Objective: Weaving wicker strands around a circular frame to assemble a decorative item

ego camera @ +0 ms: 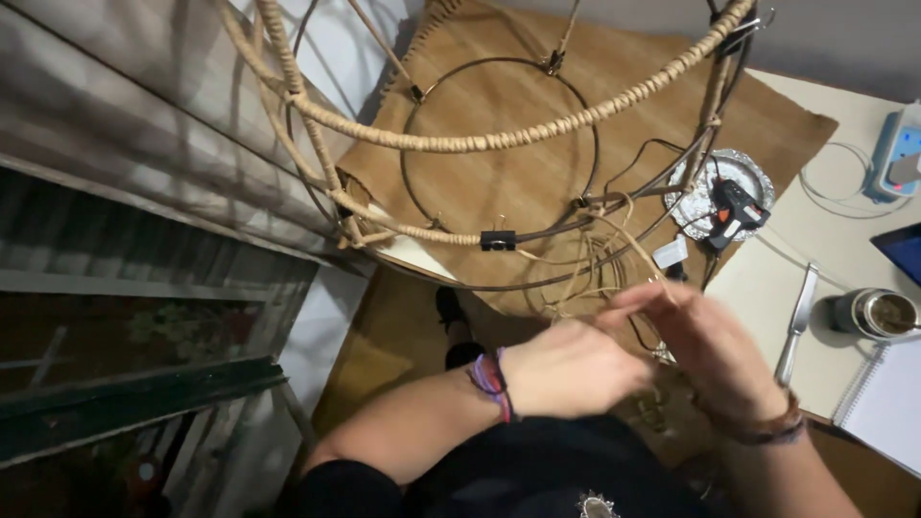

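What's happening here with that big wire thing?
A person is working both hands on thin tan strands; the left hand and right hand are blurred, close together. The strands trail from a round wire frame partly wrapped in tan cord. A black glue gun rests on a foil dish.

Tan rattan wrapping (499, 140) winds in a spiral pattern over the dark brown wire frame (499, 173) across the top of the frame, pinned by a black binder clip (497, 240). Beneath lies plain brown kraft paper (537, 182). At right, a black glue gun (734, 213) rests on a silver foil dish (705, 192). Pink and purple braided bracelets (491, 382) band the left hand (566, 369); pale straw-coloured strands (585, 273) hang at centre.
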